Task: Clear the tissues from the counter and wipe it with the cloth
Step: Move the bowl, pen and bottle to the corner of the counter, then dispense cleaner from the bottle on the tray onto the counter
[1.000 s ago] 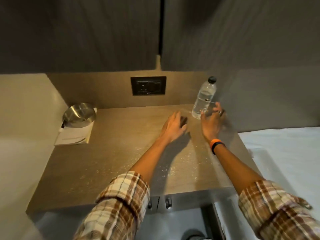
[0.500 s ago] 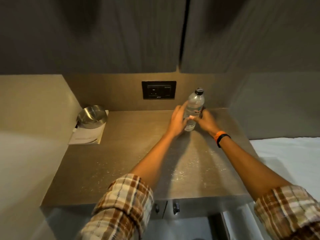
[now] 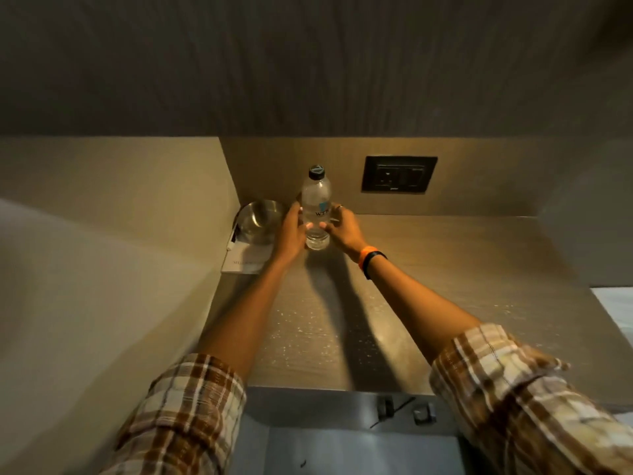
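Observation:
A clear plastic water bottle (image 3: 316, 207) with a dark cap stands upright on the brown counter (image 3: 445, 269), near the back wall. My left hand (image 3: 291, 231) grips its left side and my right hand (image 3: 344, 229) grips its right side, thumbs on the front. White crumbs or droplets speckle the counter's front half. No tissue and no cloth can be seen.
A steel bowl (image 3: 260, 219) sits on a white booklet (image 3: 245, 262) in the back left corner, just left of my left hand. A black wall socket (image 3: 399, 174) is on the back wall. Dark cabinets hang overhead. White bedding (image 3: 616, 303) lies to the right.
Both hands have carried the bottle from the counter's back right to the back left, next to the bowl. A second ago only my right hand reached for it, my left lay flat.

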Tool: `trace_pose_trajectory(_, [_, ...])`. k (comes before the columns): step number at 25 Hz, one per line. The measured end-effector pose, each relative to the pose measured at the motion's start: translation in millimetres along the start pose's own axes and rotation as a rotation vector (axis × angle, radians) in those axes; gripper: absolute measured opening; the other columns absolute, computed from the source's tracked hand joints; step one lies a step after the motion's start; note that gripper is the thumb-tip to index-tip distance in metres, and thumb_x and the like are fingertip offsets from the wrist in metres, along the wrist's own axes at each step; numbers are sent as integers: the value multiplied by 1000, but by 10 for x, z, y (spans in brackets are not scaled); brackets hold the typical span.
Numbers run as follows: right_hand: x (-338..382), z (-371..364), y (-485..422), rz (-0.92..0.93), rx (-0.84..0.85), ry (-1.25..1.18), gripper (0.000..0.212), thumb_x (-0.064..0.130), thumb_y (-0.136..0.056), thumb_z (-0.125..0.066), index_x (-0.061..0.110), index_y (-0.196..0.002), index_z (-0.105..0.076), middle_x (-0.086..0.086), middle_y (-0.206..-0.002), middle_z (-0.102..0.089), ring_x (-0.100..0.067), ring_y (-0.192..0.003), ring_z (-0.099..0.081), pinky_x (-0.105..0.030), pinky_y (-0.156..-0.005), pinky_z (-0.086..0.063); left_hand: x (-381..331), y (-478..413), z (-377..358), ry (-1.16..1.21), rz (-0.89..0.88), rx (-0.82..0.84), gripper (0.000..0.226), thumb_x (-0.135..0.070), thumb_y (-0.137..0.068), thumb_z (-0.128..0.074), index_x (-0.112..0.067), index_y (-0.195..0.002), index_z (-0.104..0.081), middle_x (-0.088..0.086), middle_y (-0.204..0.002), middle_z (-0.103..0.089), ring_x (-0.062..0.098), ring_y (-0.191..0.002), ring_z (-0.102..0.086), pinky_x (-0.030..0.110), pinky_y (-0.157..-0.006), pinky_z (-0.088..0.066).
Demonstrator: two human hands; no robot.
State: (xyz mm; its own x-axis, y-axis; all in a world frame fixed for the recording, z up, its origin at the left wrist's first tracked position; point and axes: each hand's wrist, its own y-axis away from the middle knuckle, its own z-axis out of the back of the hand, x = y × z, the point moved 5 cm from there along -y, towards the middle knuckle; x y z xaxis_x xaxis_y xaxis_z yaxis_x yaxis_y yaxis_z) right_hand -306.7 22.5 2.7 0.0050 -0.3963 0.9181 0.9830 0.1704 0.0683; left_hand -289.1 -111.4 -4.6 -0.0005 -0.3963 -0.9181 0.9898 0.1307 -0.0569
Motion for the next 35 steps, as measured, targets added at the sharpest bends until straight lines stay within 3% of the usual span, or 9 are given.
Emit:
trace_pose_trajectory(5, [93, -279, -279, -18, -37, 39, 44, 5, -95, -64, 2, -138, -52, -19, -138, -62, -35, -130, -57, -50, -112, -45, 161, -274, 204, 35, 39, 20, 46, -2, -98, -57, -7, -141, -42, 21, -135, -59, 36, -124, -60, 59, -100, -52])
trace_pose_trajectory(7, [103, -298, -301, -13, -40, 55, 45, 6, -96, -62, 3, -139, -50, -19, -139, -60, -35, -132, -56, -50, -113, -44, 168, -288, 206, 30, 48, 14, 51, -5, -99, -56, -10, -146, -38, 20, -141, -55, 35, -128, -57, 57, -104, -50])
trace_pose_trajectory(11, [2, -156, -91, 46, -114, 211, 57, 17, -98, -61, 6, -150, -38, -20, -151, -42, -34, -140, -44, -45, -118, -38, 196, 202, 34, -181, 5, -322, 50, -15, -101, -54, -19, -149, -42, 16, -151, -42, 33, -133, -51, 48, -106, -50])
trace_pose_trajectory(12, [-87, -73, 25, 58, -138, 276, 57, 20, -99, -59, 8, -151, -37, -19, -152, -38, -34, -142, -42, -44, -118, -37, 175, 388, -109, -277, -32, -334, 48, -19, -100, -54, -20, -147, -43, 14, -150, -43, 32, -133, -50, 47, -104, -50])
trace_pose_trajectory(16, [-596, 538, 550, 50, -201, 569, 58, 29, -98, -58, 9, -149, -41, -16, -161, -26, -33, -150, -27, -46, -122, -33, -43, 692, -812, -551, -170, -160, 53, -32, -97, -55, -21, -147, -42, 7, -141, -51, 24, -126, -50, 41, -100, -48])
trace_pose_trajectory(20, [-1116, 1640, 1128, -73, -307, 846, 66, 48, -97, -50, 9, -150, -41, -18, -165, -22, -33, -155, -18, -49, -127, -17, -518, 788, -1846, -610, -358, 188, 57, -44, -101, -43, -11, -147, -42, 14, -152, -43, 30, -143, -37, 45, -119, -33])
trace_pose_trajectory(23, [-1485, 2379, 1549, -182, -356, 941, 74, 57, -99, -42, 9, -155, -32, -17, -167, -17, -31, -157, -10, -50, -129, -10, -844, 990, -2640, -632, -442, 330, 62, -49, -101, -40, -10, -149, -39, 14, -157, -37, 30, -149, -28, 46, -125, -22])
trace_pose_trajectory(31, [-2434, 3926, 2230, -318, -416, 885, 72, 59, -100, -36, 6, -147, -45, -15, -168, -15, -30, -158, -5, -48, -129, -5, -1315, 1379, -4504, -777, -449, 491, 72, -59, -101, -25, -16, -158, -17, 8, -166, -20, 28, -156, -9, 50, -128, -7])
trace_pose_trajectory(35, [-2764, 4404, 2325, -405, -536, 597, 74, 56, -99, -45, 10, -155, -32, -15, -165, -25, -30, -155, -19, -46, -127, -21, -1354, 1316, -4805, -841, -372, 469, 76, -60, -99, -30, -16, -158, -14, 9, -167, -12, 37, -155, -1, 58, -125, -1])
